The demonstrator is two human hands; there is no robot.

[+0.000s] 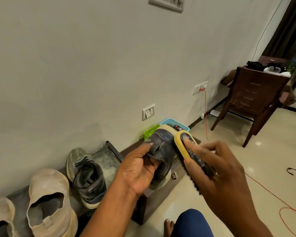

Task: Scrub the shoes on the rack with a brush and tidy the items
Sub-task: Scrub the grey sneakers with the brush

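Left hand [140,170] curled, gripping; right hand [219,168] curled, gripping.

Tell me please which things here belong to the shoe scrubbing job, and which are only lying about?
Job:
- dark shoe, gripped by left hand
- yellow brush, gripped by right hand
- laced sneaker and beige shoes on the rack

Lying about:
- green basket, blue basket
- wooden chair
- red cable

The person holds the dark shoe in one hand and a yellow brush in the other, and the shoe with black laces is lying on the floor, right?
Not quite. The head view shows the shoe with black laces sitting on the rack, not the floor. The rest is right: the left hand holds the dark shoe and the right hand holds the yellow brush.
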